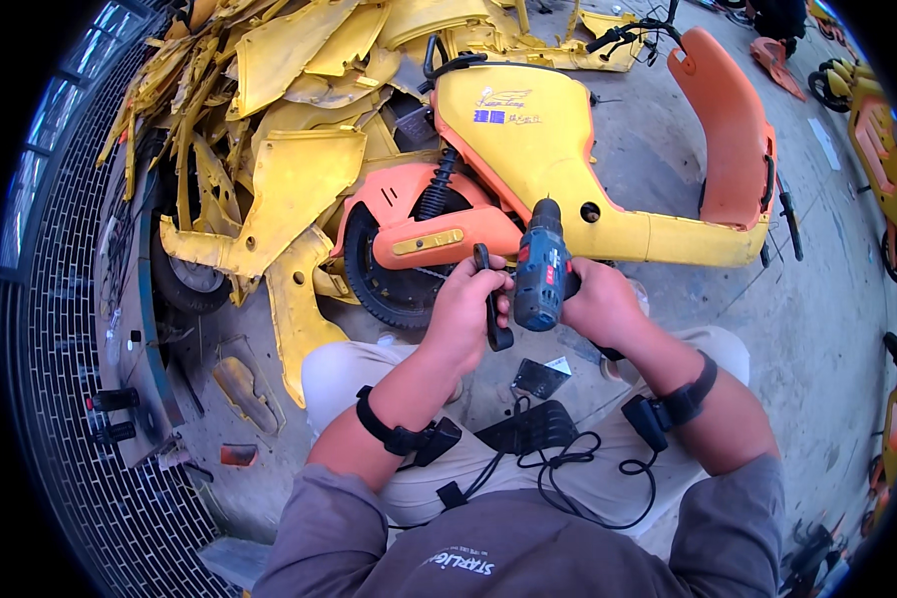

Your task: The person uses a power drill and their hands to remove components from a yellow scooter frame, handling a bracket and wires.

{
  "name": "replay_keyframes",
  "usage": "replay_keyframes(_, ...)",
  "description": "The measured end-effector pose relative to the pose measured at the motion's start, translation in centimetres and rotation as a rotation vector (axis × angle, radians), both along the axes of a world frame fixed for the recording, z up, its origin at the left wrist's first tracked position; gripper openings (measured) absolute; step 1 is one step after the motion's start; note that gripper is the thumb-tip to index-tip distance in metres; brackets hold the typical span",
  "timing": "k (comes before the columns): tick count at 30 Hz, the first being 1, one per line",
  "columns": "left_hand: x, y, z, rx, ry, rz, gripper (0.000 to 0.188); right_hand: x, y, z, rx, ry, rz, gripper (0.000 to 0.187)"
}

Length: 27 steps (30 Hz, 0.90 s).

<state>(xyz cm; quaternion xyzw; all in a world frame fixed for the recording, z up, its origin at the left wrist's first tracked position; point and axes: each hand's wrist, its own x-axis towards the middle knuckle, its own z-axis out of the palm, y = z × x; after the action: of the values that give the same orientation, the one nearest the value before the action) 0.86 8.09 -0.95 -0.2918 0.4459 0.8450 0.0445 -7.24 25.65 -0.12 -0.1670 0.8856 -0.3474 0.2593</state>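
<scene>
A blue-grey cordless drill point(541, 274) is gripped in my right hand point(604, 302), its chuck toward the scooter. My left hand point(458, 311) closes around a narrow black part with a rounded end point(495, 321), held upright just left of the drill; its exact kind I cannot tell. Directly beyond both hands lies a yellow and orange scooter point(518, 120), with its rear wheel point(384, 269) at left and its orange front shield point(720, 130) at right. An orange cover point(431, 237) and a black spring shock absorber point(437, 184) show beside the wheel.
Broken yellow body panels point(304, 169) are heaped at the far left. Another wheel point(191, 284) sits under the heap. Cables and a black box point(528, 429) rest on my lap. More scooters point(882, 149) line the right edge, and someone stands at the far right.
</scene>
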Motion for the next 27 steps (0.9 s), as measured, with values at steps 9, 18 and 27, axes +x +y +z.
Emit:
replay_keyframes(9,-1.4,0.9,-2.8,0.101,-0.038,0.226,0.018,0.3,-2.4,0.8,-0.027,0.150,0.100,0.030)
replay_keyframes(18,-0.5,-1.3,-1.2,0.339,-0.007,0.154,0.035,0.9,-4.4,1.0,-0.150,0.422,0.205,0.016)
replay_keyframes(27,0.2,-2.1,-1.2,0.254,-0.048,0.212,0.040,0.6,-6.2,-0.3,-0.057,0.456,0.294,0.014)
